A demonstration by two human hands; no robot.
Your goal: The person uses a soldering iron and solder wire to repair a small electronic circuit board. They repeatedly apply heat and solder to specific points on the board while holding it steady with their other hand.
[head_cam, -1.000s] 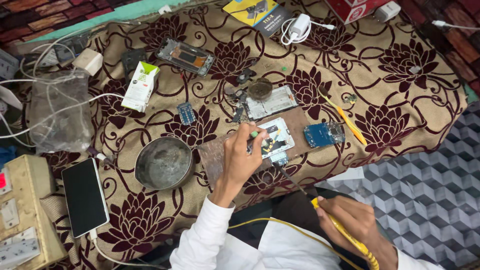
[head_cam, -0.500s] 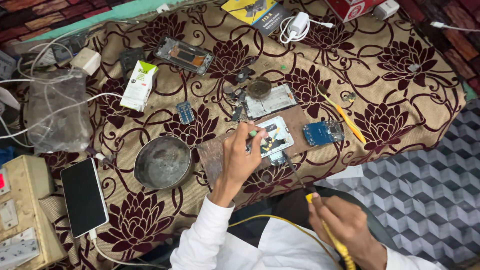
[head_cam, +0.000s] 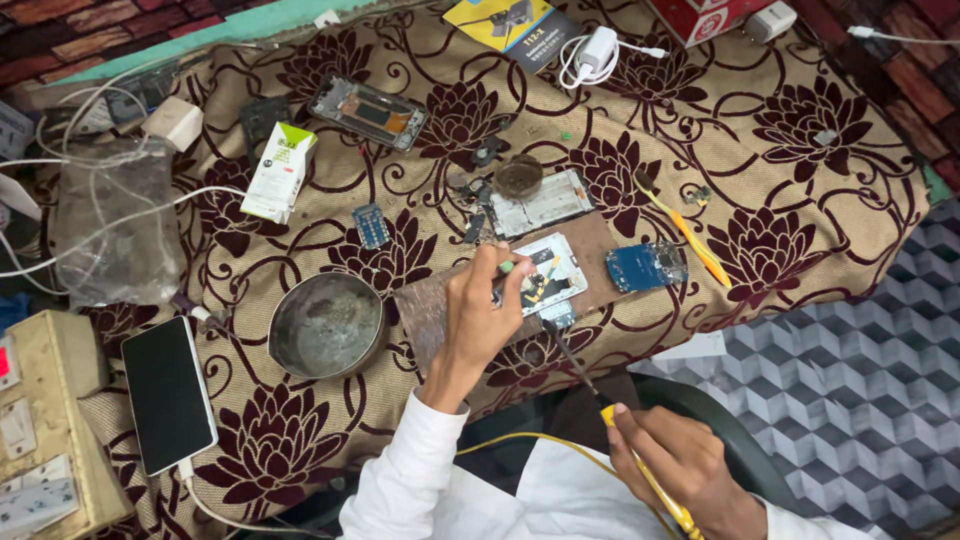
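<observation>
Fingers [head_cam: 497, 275] of left hand [head_cam: 478, 318] pinch small tool over circuit board [head_cam: 545, 275]; right hand [head_cam: 685, 465] fingers wrap yellow soldering iron [head_cam: 590, 385], tip just below board.

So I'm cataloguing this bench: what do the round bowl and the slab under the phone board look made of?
The round bowl looks like metal, dull grey and tarnished, with a thin rim and a stained, faintly shiny inside. The slab under the phone board looks like wood or fibreboard: flat, matte brown, with scuffed paler patches. The left hand rests on it, so part is hidden.
</observation>
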